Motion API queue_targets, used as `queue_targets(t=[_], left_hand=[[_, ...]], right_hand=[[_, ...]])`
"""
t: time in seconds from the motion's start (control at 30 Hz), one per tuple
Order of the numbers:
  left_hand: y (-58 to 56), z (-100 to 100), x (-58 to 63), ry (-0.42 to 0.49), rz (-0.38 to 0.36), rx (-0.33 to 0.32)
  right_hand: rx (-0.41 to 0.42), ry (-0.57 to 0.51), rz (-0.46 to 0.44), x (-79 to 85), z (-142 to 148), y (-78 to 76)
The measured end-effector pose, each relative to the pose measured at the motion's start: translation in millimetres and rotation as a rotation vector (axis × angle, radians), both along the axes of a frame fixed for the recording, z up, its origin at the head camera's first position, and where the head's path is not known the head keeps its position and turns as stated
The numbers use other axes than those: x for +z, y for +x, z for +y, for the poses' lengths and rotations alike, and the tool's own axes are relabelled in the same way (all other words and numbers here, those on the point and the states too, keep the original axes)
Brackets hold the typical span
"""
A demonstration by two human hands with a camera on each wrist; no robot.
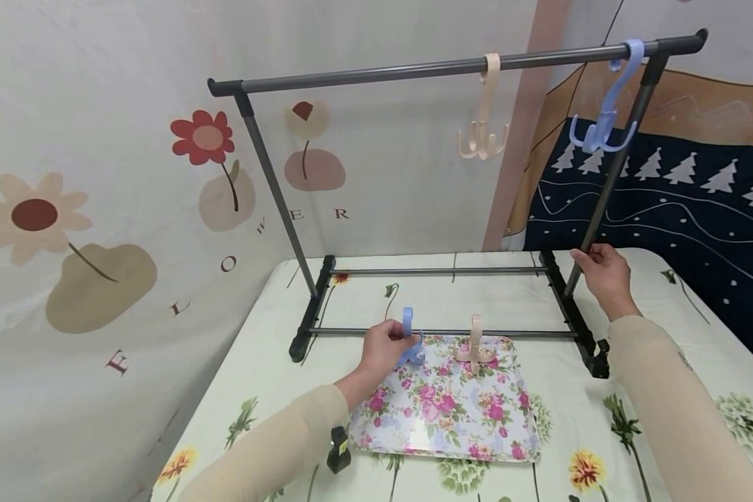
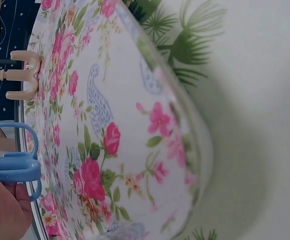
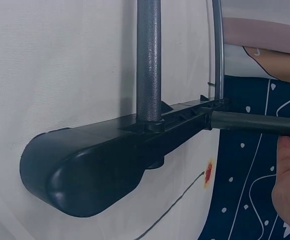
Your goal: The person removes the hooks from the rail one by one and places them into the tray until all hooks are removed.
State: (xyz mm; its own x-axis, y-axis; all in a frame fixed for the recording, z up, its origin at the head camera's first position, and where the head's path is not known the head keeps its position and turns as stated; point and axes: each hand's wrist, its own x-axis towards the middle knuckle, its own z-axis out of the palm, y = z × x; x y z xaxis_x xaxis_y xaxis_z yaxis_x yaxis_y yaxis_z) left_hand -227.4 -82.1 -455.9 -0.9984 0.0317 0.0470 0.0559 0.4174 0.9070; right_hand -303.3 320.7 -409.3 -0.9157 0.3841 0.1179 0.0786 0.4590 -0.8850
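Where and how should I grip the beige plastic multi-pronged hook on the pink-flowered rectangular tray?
Probably pinch the slim upper stem of the beige hook, approaching from the right: it appears to stand upright, stem rising above spread prongs, while the left hand, pinching a blue plastic hook, crowds its left.
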Motion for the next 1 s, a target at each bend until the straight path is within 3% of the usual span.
queue_targets(t=[0.57,1.0], left_hand=[[1.1,-3.8,-6.5,-0.024,-0.004,-0.005],[4.4,-6.3,-4.9,-0.015,0.006,-0.011]], right_hand=[[-0.003,0.006,-0.010,-1.1,0.2,-0.6],[-0.007,0.016,-0.008,-2.1,-0.3,-1.2]])
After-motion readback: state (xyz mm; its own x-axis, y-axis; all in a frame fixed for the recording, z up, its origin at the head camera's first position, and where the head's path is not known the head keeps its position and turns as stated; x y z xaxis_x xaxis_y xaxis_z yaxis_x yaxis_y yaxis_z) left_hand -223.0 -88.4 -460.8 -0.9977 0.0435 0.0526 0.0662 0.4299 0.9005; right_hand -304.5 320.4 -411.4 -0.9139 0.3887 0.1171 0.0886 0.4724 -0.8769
